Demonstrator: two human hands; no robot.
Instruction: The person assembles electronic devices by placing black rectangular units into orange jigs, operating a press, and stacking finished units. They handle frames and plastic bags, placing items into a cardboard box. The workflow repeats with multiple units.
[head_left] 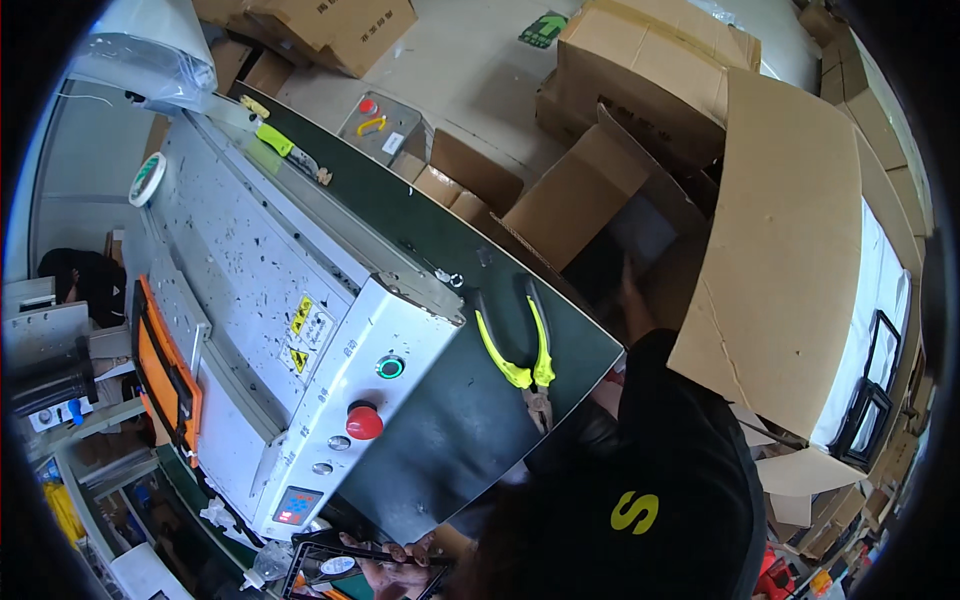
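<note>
Low in the view, my left hand [398, 572] has its fingers curled round a black rectangular frame [298, 568], beside the near end of the white machine [338, 400]. My right arm, in a black short sleeve, stretches away into an open cardboard box [572, 205]. Of my right hand [628, 274] only part shows inside that box, near a pale sheet [645, 228] and a dark area; its fingers are hidden. Pliers with green and black handles [520, 365] lie on the dark green tabletop [400, 490], between my two arms.
The machine carries a red knob [364, 421] and a ringed button [390, 367]. A green-handled knife [285, 145] lies along its far edge. A large carton [780, 250] stands at right, with black frames [865, 415] on white wrapping. An orange-and-black frame [168, 365] leans at left.
</note>
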